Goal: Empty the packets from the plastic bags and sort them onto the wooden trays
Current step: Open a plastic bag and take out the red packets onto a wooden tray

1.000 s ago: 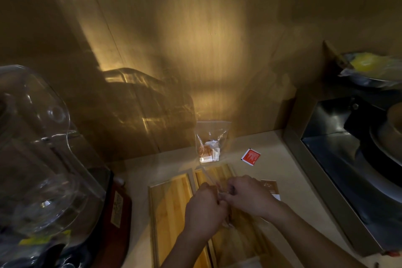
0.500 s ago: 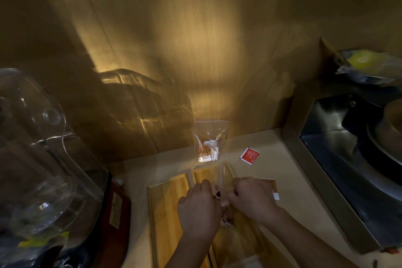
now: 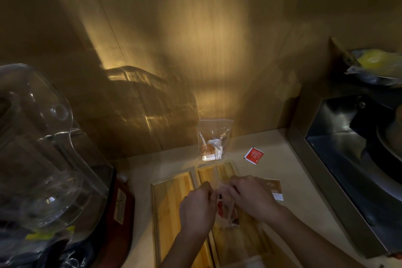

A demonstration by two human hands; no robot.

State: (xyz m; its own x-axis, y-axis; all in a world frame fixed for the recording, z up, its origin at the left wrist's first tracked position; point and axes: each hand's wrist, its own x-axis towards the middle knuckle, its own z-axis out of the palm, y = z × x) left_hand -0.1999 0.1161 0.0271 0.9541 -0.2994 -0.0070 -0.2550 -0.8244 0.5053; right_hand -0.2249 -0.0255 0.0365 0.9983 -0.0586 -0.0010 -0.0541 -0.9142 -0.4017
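Two wooden trays lie side by side on the counter, the left tray (image 3: 171,200) and the right tray (image 3: 226,172). Over the right tray, my left hand (image 3: 196,211) and my right hand (image 3: 252,197) both pinch a clear plastic bag (image 3: 227,209) with reddish packets inside. A second clear bag (image 3: 214,140) with packets leans against the wall behind the trays. A red packet (image 3: 254,155) lies loose on the counter. A brown packet (image 3: 274,188) lies just right of my right hand.
A large clear plastic dome (image 3: 39,159) on a dark red base (image 3: 120,204) fills the left. A steel sink (image 3: 348,159) with dark cookware is on the right, and a bowl with something yellow (image 3: 376,65) sits above it. A wooden wall stands behind.
Both hands have come lower over the right tray with the bag between them, and the bag now hangs down between the hands instead of sticking up.
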